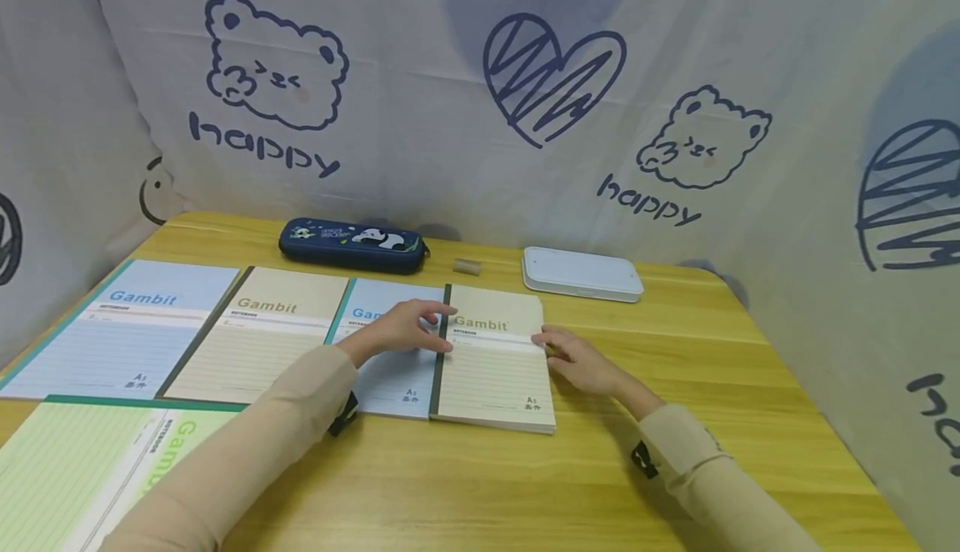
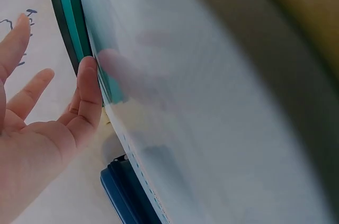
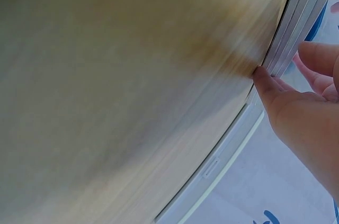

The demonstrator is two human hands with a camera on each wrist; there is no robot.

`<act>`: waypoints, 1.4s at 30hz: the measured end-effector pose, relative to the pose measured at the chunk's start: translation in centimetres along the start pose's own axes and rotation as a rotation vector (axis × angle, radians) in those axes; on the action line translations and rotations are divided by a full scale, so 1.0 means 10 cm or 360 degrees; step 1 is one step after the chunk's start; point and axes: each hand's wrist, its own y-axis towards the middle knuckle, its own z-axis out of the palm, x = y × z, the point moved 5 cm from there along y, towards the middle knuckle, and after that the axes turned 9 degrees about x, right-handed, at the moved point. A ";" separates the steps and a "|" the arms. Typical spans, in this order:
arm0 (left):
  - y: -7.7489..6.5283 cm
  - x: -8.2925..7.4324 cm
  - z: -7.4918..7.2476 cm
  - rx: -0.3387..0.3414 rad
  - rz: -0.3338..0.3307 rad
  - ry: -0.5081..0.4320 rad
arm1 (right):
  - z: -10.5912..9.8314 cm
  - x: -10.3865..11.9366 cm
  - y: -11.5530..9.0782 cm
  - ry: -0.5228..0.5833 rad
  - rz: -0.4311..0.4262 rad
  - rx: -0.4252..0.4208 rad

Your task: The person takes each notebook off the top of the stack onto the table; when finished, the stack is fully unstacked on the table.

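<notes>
A cream "Gambit" notebook with a dark spine lies at the right end of a row of notebooks, with layered page edges on its right side. My left hand reaches over the blue notebook beside it, fingertips at the cream notebook's spine. In the left wrist view the left thumb touches the spine side, other fingers spread. My right hand is at the cream notebook's right edge, thumb low against the page edges in the right wrist view. Both hands have loosely extended fingers.
Farther left lie another cream notebook, another blue notebook and a green notebook turned sideways. Behind the row are a navy panda pencil case, a small brownish block and a white case. Printed cloth hangs behind the table.
</notes>
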 end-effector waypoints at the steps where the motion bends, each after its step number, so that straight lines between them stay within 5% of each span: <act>1: 0.01 0.00 0.01 0.0001 0.0004 0.0020 | 0.00 0.00 0.00 -0.0004 -0.0002 0.0000; 25: 0.09 -0.03 0.11 0.0021 -0.0089 0.0079 | -0.01 0.01 -0.03 0.0015 -0.0006 0.0019; 33: 0.07 -0.05 0.06 -0.0052 -0.0109 0.0118 | 0.00 0.01 -0.03 0.0005 0.0000 0.0025; 37: 0.04 -0.04 0.02 -0.0045 -0.0102 0.0008 | 0.00 0.00 -0.02 0.0026 -0.0002 0.0044; 42: -0.03 -0.04 -0.06 0.0052 -0.0090 -0.0302 | 0.00 -0.01 -0.02 0.0047 0.0000 0.0065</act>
